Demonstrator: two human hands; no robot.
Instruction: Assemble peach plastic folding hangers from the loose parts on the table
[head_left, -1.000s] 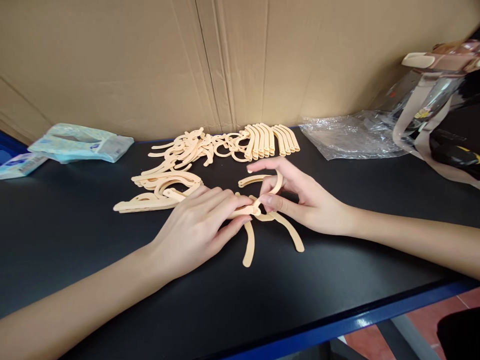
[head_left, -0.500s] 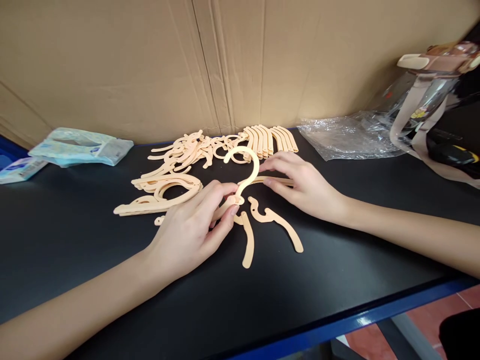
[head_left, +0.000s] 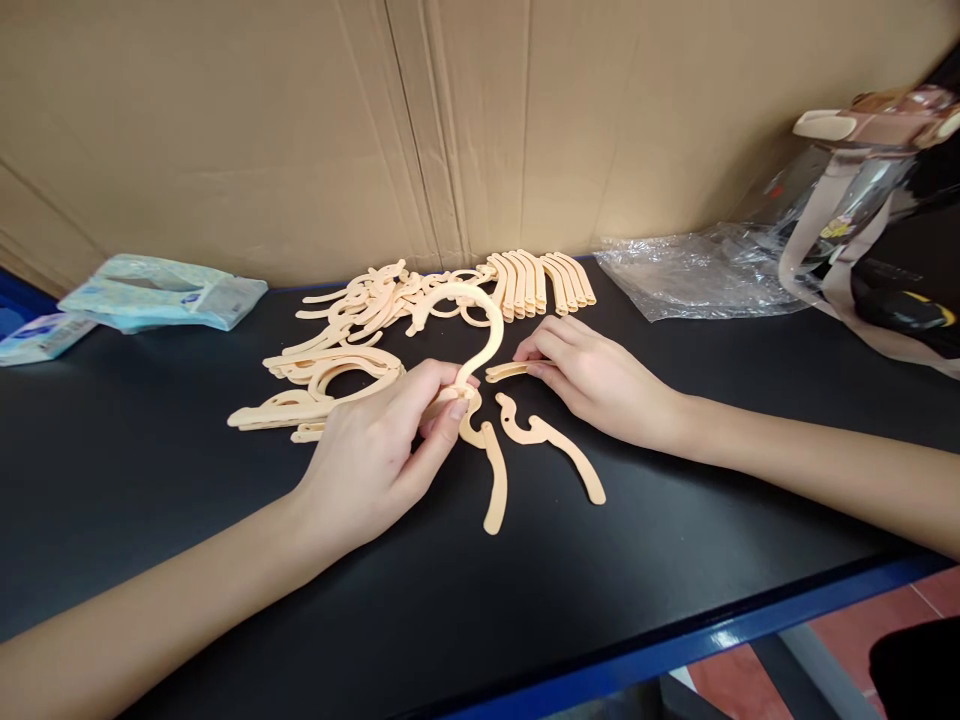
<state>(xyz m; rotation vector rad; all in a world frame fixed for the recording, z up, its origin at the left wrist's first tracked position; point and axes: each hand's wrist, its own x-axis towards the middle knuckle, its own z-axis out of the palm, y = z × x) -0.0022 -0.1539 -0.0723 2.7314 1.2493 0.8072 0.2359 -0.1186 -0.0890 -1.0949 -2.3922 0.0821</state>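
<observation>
My left hand pinches the base of a cream plastic hook piece, whose curve stands up and opens to the left. To its right, my right hand holds a slim cream arm piece between thumb and fingers; the far part is hidden by the hand. The hook and arm piece are apart. Two loose curved pieces lie just in front: one beside my left fingertips, the other below my right hand.
Cream hanger parts are heaped at the back, beside a row of curved arms. Stacked pieces lie left. A tissue pack, clear plastic bag and strapped bottle stand around a black table against cardboard.
The hook piece in my left hand has shifted left and turned. My right hand has moved slightly down and left, and the arm piece it holds has come away from the hook's base.
</observation>
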